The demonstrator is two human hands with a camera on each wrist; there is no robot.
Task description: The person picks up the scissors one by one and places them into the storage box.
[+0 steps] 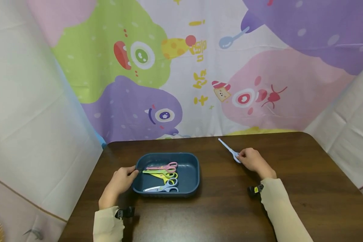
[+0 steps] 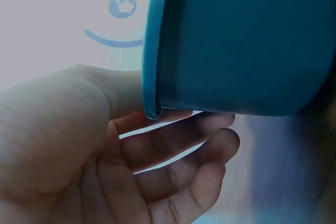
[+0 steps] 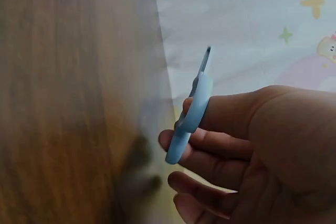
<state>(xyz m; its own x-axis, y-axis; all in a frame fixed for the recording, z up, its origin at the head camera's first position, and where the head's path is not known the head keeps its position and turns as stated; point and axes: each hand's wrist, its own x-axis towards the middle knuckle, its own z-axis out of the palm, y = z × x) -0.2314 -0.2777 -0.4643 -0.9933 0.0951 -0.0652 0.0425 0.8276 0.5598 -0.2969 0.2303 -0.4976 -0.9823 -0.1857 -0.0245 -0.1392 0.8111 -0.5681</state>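
Note:
My left hand point(image 1: 119, 181) grips the left wall of a dark blue plastic tray point(image 1: 189, 173), thumb at the rim and fingers on the outside, as the left wrist view shows. Inside lie pink scissors point(image 1: 157, 167), green scissors point(image 1: 154, 171), yellow scissors point(image 1: 159, 175) and blue-handled scissors point(image 1: 154, 189), gathered toward the left and middle. To the right of the tray, my right hand point(image 1: 254, 161) pinches pale blue scissors point(image 1: 228, 147) by the handle between thumb and fingers. Their slim rounded tip points away toward the back left. In the right wrist view the scissors point(image 3: 197, 103) appear nearly edge-on.
Both hands and the tray are over a dark brown wooden table point(image 1: 217, 211). A cloth with cartoon figures point(image 1: 199, 121) hangs along its back edge. Pale cloth walls point(image 1: 33, 117) stand at either side. Black cameras point(image 1: 254, 191) sit on both wrists.

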